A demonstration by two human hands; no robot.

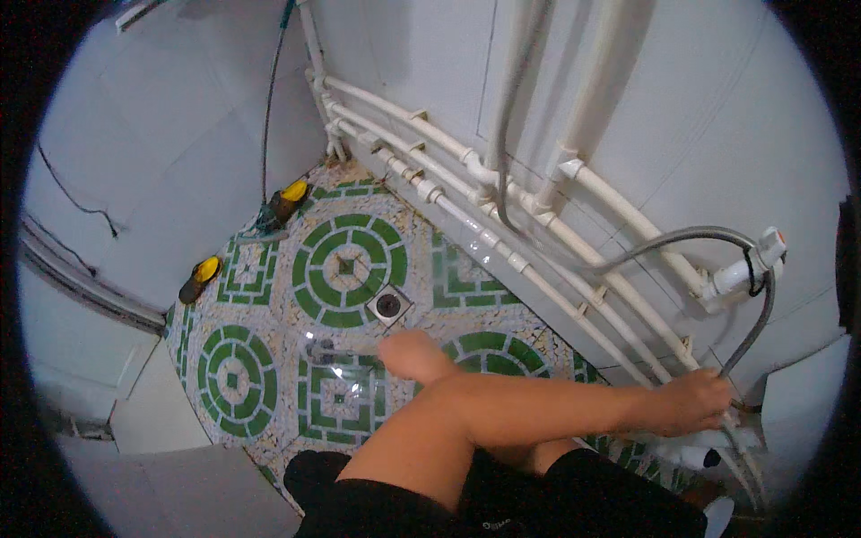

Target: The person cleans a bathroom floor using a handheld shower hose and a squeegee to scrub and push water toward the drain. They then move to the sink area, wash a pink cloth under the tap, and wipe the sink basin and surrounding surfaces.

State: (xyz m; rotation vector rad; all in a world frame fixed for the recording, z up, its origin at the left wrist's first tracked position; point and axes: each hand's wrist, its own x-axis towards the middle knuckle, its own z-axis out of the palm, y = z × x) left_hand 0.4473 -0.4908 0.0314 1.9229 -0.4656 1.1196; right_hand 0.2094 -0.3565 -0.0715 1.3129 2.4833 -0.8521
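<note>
My left hand [693, 402] reaches across to the right, its fingers closed around a grey flexible hose [752, 336]. Above it, that hose hangs from a white tap [770, 252] on the wall, and below the hand it runs on downward. The left forearm crosses over my right arm. My right hand [412, 353] is low over the tiled floor [245, 309], just below a square metal floor drain [389, 306]. Its fingers are blurred, and whether it holds anything is hidden. Bright wet reflections lie on the tiles left of that hand.
White plastic pipes [437, 124] run along the wall base, with a thick vertical pipe [609, 74] above. Two dark shoes with yellow linings, one [200, 279] nearer and one [290, 202] farther, stand by the left wall. A thin hose [267, 134] hangs in that corner.
</note>
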